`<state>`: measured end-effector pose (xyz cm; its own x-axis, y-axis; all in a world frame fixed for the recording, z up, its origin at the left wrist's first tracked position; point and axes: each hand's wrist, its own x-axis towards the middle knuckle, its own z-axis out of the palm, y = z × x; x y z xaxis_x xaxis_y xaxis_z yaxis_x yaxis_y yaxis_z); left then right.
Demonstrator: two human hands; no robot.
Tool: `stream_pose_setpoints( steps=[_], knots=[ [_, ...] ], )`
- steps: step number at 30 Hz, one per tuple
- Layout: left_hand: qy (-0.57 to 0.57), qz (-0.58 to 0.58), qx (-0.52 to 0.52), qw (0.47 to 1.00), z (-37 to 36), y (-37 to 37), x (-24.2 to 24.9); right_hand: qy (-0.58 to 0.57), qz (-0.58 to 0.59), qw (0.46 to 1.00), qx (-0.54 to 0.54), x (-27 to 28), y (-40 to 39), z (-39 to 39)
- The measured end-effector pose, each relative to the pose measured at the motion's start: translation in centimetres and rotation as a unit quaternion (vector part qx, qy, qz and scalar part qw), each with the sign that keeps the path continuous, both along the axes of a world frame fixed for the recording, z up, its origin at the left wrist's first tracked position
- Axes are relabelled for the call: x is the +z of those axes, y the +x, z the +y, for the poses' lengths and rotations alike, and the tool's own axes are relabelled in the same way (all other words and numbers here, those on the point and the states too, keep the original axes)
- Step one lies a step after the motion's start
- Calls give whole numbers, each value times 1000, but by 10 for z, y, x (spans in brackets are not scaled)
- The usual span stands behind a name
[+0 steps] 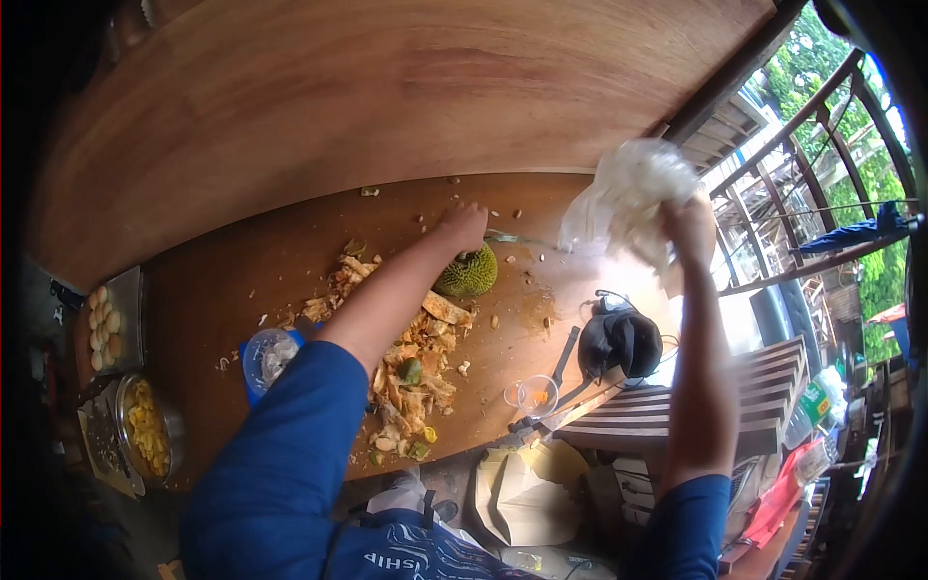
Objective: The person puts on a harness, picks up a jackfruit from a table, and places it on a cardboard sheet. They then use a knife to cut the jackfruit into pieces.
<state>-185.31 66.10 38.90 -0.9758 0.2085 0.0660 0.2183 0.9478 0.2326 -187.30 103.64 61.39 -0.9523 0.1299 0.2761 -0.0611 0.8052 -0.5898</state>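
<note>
My left hand (466,226) is closed in a fist over the table, right at the top of a green, spiky piece of jackfruit (468,274). A narrow greenish strip (514,238) runs out to the right beside the fist; I cannot tell what the fingers hold. Raised at the right, my right hand (688,220) grips a clear plastic bag (633,193), both smeared by motion. Below the jackfruit, a heap of torn jackfruit rind and fibres (416,372) spreads over the wooden table (208,290), partly hidden by my left forearm.
A blue container (253,365) with clear plastic stands left of the scraps. Further left are a bowl of yellow pieces (148,430) and a tray of round pale items (104,329). A black bag (621,343) and clear cup (531,394) sit at the right, near a slatted wooden rack (696,406).
</note>
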Motion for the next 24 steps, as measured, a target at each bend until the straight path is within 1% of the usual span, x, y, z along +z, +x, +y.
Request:
stream_pose_setpoints(
  steps=[1, 2, 3, 4, 5, 6, 7, 8, 9, 10, 11, 12, 13, 14, 16, 18, 19, 20, 21, 23, 24],
  knots=[
    [2, -1, -4, 1000, 10, -6, -16, 28, -10, 1000, -9, -29, 3, -1],
    [-60, -45, -7, 997, 20, -13, -32, 59, -56, 997, -10, -48, 18, -16],
    [-122, -88, -13, 989, 31, -19, -51, 106, -120, 987, 32, -92, 10, -4],
    [-120, -90, -19, 988, 42, -35, -79, 51, -203, 977, 33, -99, 32, -18],
    [-162, -145, 25, 976, 50, -56, -109, -6, -284, 958, 33, -107, 56, -42],
    [-205, -197, 69, 956, 57, -70, -124, 50, -304, 950, 48, -123, 62, -44],
    [-207, -200, 63, 956, 63, -69, -110, 105, -324, 938, 66, -138, 65, -44],
    [-260, -257, 72, 928, 65, -61, -78, 101, -329, 937, 62, -142, 72, -47],
    [-312, -312, 79, 894, 68, -59, -62, 137, -321, 935, 62, -138, 80, -51],
    [-330, -369, 93, 864, 71, -74, -74, 173, -312, 932, 62, -135, 86, -50],
    [-333, -368, 88, 863, 73, -83, -89, 170, -315, 932, 57, -131, 93, -46],
    [-343, -387, 93, 851, 71, -90, -105, 161, -287, 942, 62, -129, 102, -41],
    [-352, -404, 98, 839, 68, -91, -108, 153, -257, 952, 66, -126, 111, -35],
    [-355, -401, 93, 839, 61, -90, -111, 134, -241, 959, 72, -122, 121, -28],
    [-342, -298, -50, 890, 42, -73, -96, 106, -238, 963, 64, -106, 148, -13],
    [-328, -303, -49, 893, 31, -49, -53, 79, -228, 968, 66, -98, 172, 5],
    [-313, -308, -50, 897, 25, -39, -39, 56, -236, 969, 51, -98, 186, 17],
    [-251, -284, -21, 925, 14, -34, -41, 32, -245, 968, 38, -98, 201, 29],
    [-255, -282, -18, 925, 8, -31, -30, 13, -239, 971, 21, -97, 215, 36],
    [-131, -277, 40, 951, -12, -18, -5, -34, -244, 969, 11, -102, 240, 54],
    [-133, -253, 14, 958, -28, -22, -3, -50, -224, 973, 21, -105, 254, 62]
  ],
)
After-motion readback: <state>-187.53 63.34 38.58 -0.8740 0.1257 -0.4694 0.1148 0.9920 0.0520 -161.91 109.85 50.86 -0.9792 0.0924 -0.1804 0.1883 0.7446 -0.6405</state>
